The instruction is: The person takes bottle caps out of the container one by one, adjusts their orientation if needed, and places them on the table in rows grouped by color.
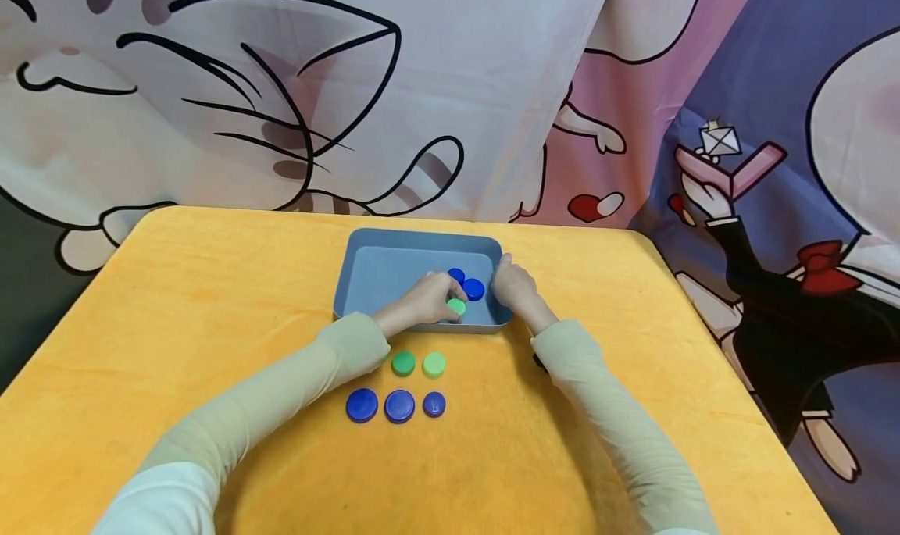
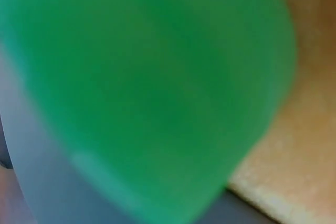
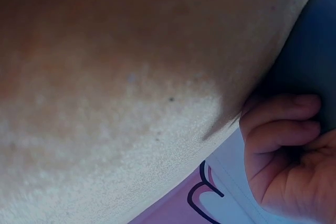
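Note:
A shallow blue-grey tray (image 1: 394,265) lies at the far side of the table. Over its front right part, my left hand (image 1: 429,297) pinches a light green round cap (image 1: 456,307) between thumb and fingers. Two blue caps (image 1: 473,289) lie in the tray just beyond those fingertips. Curled fingers of my right hand (image 1: 516,289) hold the tray's right rim; the right wrist view shows the hand (image 3: 289,156) with fingers bent beside the tray. A large, blurred green shape (image 2: 152,87) fills most of the left wrist view and hides the fingers there.
Nearer than the tray, a green cap (image 1: 403,363) and a light green cap (image 1: 433,365) lie in a row, above three blue caps (image 1: 399,406). A sliver of green shows by the left sleeve. A small black thing (image 1: 540,362) is partly hidden by the right sleeve.

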Tool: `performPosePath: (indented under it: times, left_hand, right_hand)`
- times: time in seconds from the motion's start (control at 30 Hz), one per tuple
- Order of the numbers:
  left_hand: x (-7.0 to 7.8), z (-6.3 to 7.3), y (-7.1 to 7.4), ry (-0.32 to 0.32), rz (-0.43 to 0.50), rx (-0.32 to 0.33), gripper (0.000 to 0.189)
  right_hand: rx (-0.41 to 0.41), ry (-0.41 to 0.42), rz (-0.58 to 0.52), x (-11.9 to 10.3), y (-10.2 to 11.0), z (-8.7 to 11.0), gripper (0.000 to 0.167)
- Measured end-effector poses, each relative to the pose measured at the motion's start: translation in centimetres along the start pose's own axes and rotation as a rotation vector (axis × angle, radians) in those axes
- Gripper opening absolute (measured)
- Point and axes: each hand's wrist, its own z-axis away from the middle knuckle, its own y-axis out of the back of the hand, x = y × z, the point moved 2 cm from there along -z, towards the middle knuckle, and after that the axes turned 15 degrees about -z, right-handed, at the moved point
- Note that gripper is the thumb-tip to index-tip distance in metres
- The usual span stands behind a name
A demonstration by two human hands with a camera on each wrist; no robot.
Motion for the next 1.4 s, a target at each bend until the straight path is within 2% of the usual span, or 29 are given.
performPosePath:
  times: [0.4, 0.6, 0.77, 1.03, 1.4]
  left_hand:
    - [0.6, 0.4, 0.7, -0.032, -0.021, 0.033, 0.029]
    - [1.3, 0.7, 1.1, -0.028, -0.021, 0.028, 0.029]
    - [1.8, 1.0, 1.4, -0.025, -0.028, 0.054, 0.028]
    - [2.9, 1.5, 1.8, -0.098, -0.051, 0.105, 0.027]
    - [4.1, 2.2, 2.1, -0.114, -0.019, 0.088, 0.022]
  right_hand:
    - [0.015, 0.016, 0.039, 0.0, -0.1, 0.0, 0.046]
    - [0.017, 0.011, 0.045, 0.0, -0.1, 0.0, 0.046]
    - [0.009, -0.009, 0.032, 0.0, -0.1, 0.0, 0.048]
    - [0.005, 0.002, 0.037, 0.0, -0.1, 0.0, 0.048]
    - [0.008, 0.001, 0.051, -0.1, -0.1, 0.1, 0.047]
